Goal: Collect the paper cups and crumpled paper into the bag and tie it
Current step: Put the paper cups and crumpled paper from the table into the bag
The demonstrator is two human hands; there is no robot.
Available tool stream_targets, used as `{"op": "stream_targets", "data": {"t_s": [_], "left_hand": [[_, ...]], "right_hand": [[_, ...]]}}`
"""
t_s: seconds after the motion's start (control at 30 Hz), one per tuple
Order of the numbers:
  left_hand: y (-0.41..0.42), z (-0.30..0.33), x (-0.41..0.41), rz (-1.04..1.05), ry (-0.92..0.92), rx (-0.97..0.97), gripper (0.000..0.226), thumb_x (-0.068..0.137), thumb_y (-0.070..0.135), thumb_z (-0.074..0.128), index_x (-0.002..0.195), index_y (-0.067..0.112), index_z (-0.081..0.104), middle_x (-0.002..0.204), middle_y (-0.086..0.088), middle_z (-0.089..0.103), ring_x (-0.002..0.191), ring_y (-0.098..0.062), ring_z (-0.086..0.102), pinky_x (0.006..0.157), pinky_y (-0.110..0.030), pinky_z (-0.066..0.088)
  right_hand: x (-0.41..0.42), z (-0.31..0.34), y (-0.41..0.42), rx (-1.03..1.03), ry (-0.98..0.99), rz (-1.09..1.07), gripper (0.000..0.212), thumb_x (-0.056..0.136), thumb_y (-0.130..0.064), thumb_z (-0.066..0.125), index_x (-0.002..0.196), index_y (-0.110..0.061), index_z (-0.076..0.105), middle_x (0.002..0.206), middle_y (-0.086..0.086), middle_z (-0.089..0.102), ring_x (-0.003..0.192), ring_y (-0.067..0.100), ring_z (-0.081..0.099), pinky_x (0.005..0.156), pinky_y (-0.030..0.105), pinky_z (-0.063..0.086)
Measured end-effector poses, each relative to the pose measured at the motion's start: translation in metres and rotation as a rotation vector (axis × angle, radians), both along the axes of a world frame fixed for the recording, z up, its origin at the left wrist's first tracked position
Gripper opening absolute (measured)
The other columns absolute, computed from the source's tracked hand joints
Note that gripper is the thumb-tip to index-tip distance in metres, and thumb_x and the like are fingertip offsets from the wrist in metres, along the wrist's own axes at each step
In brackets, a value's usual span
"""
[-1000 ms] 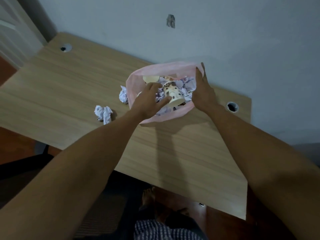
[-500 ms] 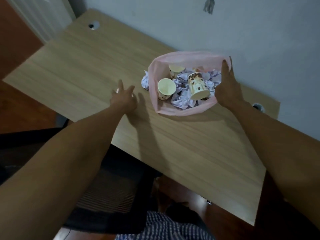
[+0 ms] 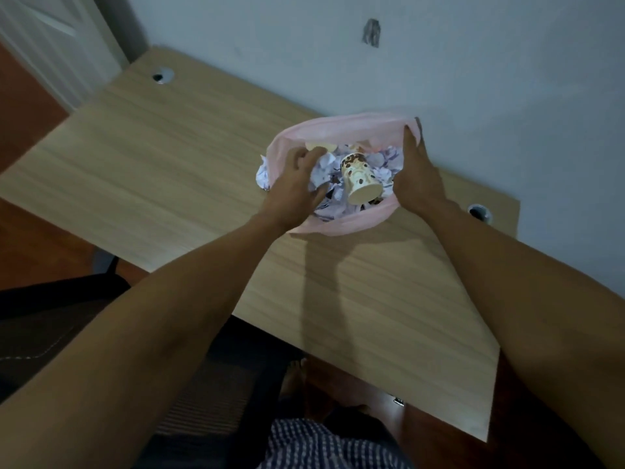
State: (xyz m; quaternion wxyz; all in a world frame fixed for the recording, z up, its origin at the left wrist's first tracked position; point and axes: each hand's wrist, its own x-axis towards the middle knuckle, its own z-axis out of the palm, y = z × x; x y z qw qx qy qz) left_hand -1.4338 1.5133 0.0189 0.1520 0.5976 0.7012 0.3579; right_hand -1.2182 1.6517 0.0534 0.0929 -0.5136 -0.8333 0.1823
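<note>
A pink plastic bag (image 3: pixel 345 125) stands open at the far edge of the wooden table (image 3: pixel 169 164). Inside lie crumpled white papers (image 3: pixel 384 165), a patterned paper cup (image 3: pixel 360 179) on its side and a pale cup (image 3: pixel 319 145) near the back. My left hand (image 3: pixel 297 186) is over the bag's left side, fingers curled around a crumpled paper ball (image 3: pixel 325 163). My right hand (image 3: pixel 416 177) presses the bag's right wall, fingertips gripping the rim. One more crumpled paper (image 3: pixel 262 174) sits just outside the bag, touching its left side.
The bag stands against a pale wall. Two round cable holes (image 3: pixel 162 76) (image 3: pixel 478 211) mark the table's far corners. A dark chair (image 3: pixel 50 316) is below the table's near left edge, and a white door (image 3: pixel 50 45) stands at the far left.
My left hand reached left to the loose paper ball on the table, picked it up and came back over the bag. My right hand stayed on the bag's right side.
</note>
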Motion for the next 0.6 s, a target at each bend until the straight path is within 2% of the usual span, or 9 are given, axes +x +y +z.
{"op": "stream_targets", "data": {"t_s": [0.1,0.13,0.23,0.33,0.37,0.43,0.5,0.53,0.6], "left_hand": [[0.019,-0.012,0.016,0.049,0.030,-0.053,0.064,0.093,0.032,0.068,0.150,0.022,0.041,0.143,-0.011,0.044,0.113,-0.031,0.059,0.092,-0.042,0.050],[0.023,-0.019,0.018,0.093,0.070,-0.083,0.064,0.093,0.041,0.065,0.149,0.024,0.040,0.143,-0.010,0.046,0.118,-0.031,0.056,0.098,-0.045,0.047],[0.030,-0.037,0.024,0.160,0.194,-0.172,0.069,0.094,0.065,0.049,0.150,0.027,0.036,0.152,-0.004,0.047,0.142,-0.030,0.038,0.116,-0.052,0.024],[0.028,-0.044,0.029,0.078,0.227,-0.245,0.074,0.095,0.078,0.026,0.152,0.033,0.035,0.165,0.004,0.030,0.155,-0.021,0.018,0.122,-0.053,0.005],[0.027,-0.044,0.027,0.062,0.232,-0.228,0.072,0.096,0.076,0.024,0.152,0.033,0.037,0.166,0.005,0.027,0.155,-0.019,0.016,0.122,-0.052,0.005],[0.022,-0.037,0.016,0.077,0.189,-0.105,0.060,0.100,0.064,0.033,0.144,0.027,0.050,0.158,-0.001,0.041,0.148,-0.021,0.033,0.119,-0.049,0.021],[0.019,-0.028,-0.001,0.184,0.177,0.118,0.041,0.100,0.043,0.047,0.124,0.013,0.062,0.129,-0.012,0.060,0.120,-0.032,0.055,0.099,-0.049,0.043],[0.018,-0.027,-0.012,0.274,0.151,0.178,0.031,0.098,0.032,0.050,0.115,0.008,0.062,0.117,-0.015,0.060,0.107,-0.036,0.057,0.088,-0.050,0.048],[0.017,-0.025,-0.034,0.469,0.020,0.107,0.023,0.093,0.019,0.050,0.112,0.007,0.056,0.114,-0.015,0.054,0.097,-0.037,0.056,0.076,-0.046,0.047]], "right_hand": [[0.001,0.001,0.000,0.003,-0.004,0.011,0.099,0.082,0.012,0.046,0.162,-0.027,0.004,0.169,-0.016,-0.013,0.100,0.041,0.063,0.079,0.049,0.056],[0.001,0.001,0.001,0.010,-0.004,0.020,0.098,0.082,0.012,0.046,0.162,-0.027,0.004,0.169,-0.016,-0.013,0.095,0.040,0.064,0.076,0.049,0.056],[0.001,-0.001,0.003,0.028,-0.013,0.046,0.098,0.083,0.012,0.047,0.162,-0.026,0.003,0.169,-0.013,-0.012,0.085,0.038,0.063,0.068,0.047,0.056],[-0.002,0.001,0.004,0.032,-0.032,0.033,0.099,0.083,0.013,0.047,0.162,-0.026,0.004,0.169,-0.014,-0.012,0.083,0.039,0.063,0.066,0.045,0.056],[-0.003,0.002,0.004,0.031,-0.040,0.026,0.099,0.083,0.013,0.047,0.163,-0.026,0.004,0.169,-0.014,-0.012,0.082,0.039,0.063,0.066,0.045,0.055],[-0.004,0.003,0.006,0.038,-0.057,0.022,0.098,0.084,0.013,0.047,0.163,-0.025,0.003,0.169,-0.013,-0.013,0.076,0.040,0.062,0.063,0.042,0.054],[-0.003,0.005,0.008,0.051,-0.069,0.018,0.098,0.085,0.013,0.049,0.163,-0.024,0.003,0.169,-0.012,-0.014,0.073,0.039,0.061,0.061,0.040,0.052],[-0.003,0.005,0.010,0.056,-0.077,0.007,0.098,0.085,0.012,0.049,0.163,-0.024,0.002,0.169,-0.013,-0.015,0.071,0.038,0.061,0.061,0.040,0.053],[-0.004,0.007,0.012,0.064,-0.096,-0.036,0.099,0.086,0.011,0.050,0.162,-0.026,0.000,0.168,-0.014,-0.016,0.069,0.036,0.059,0.062,0.041,0.054]]}}
